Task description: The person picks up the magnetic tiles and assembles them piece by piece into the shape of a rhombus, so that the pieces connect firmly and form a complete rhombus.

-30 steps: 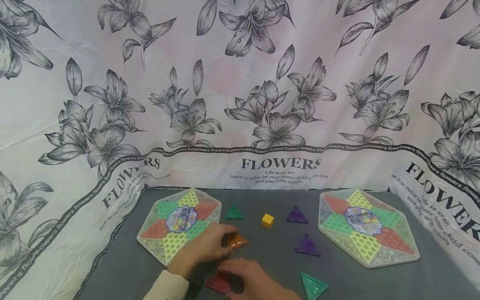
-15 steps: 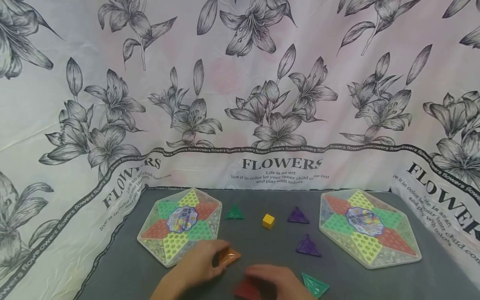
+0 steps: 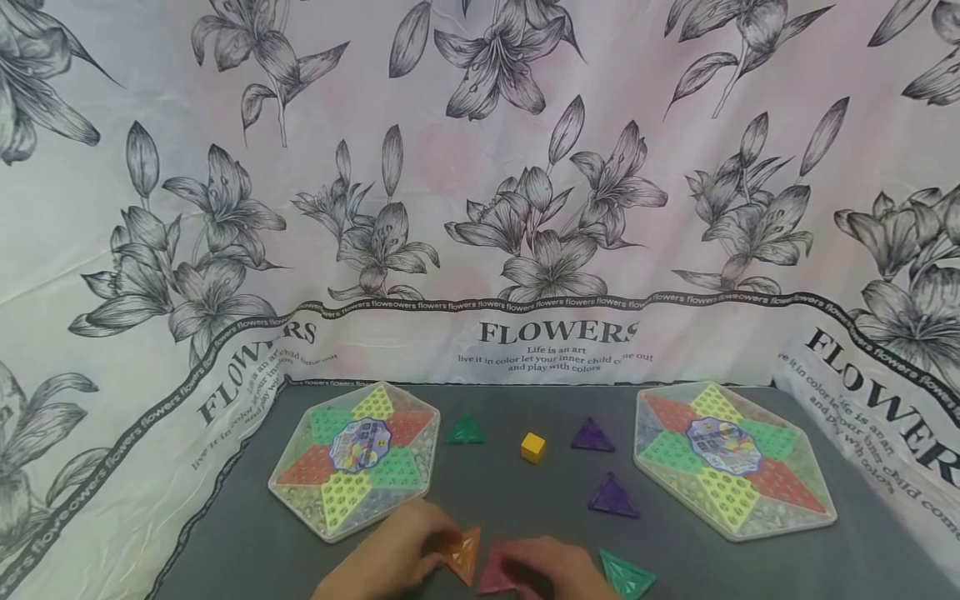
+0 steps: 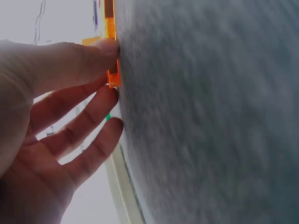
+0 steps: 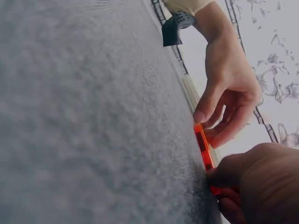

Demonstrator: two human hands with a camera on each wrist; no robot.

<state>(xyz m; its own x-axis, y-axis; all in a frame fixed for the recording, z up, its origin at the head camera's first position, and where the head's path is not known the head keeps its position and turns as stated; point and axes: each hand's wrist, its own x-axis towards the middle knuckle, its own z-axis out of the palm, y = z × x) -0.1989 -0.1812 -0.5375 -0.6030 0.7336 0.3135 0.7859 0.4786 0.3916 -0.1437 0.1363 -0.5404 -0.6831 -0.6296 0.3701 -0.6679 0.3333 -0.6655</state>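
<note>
In the head view, my left hand (image 3: 393,552) pinches an orange triangular tile (image 3: 466,553) by its left side, close over the grey table. My right hand (image 3: 561,568) grips a red triangular tile (image 3: 491,573) just to the right of it, partly covered by the fingers. A narrow gap shows between the two tiles there. From the left wrist, the thumb presses the orange tile's edge while the other fingers spread behind it. The right wrist view shows both tiles edge-on, nearly in line, with a hand at either end.
Farther back lie a green triangle (image 3: 467,430), a yellow cube (image 3: 533,448) and two purple triangles (image 3: 593,436). Another green triangle (image 3: 626,575) lies beside the right hand. Hexagonal star-patterned game boards flank them, one left (image 3: 348,483) and one right (image 3: 727,492). A floral curtain (image 3: 555,342) hangs behind.
The red tile has moved right with my right hand. My left hand has drawn the orange tile nearer and turned it, so the tiles now stand side by side.
</note>
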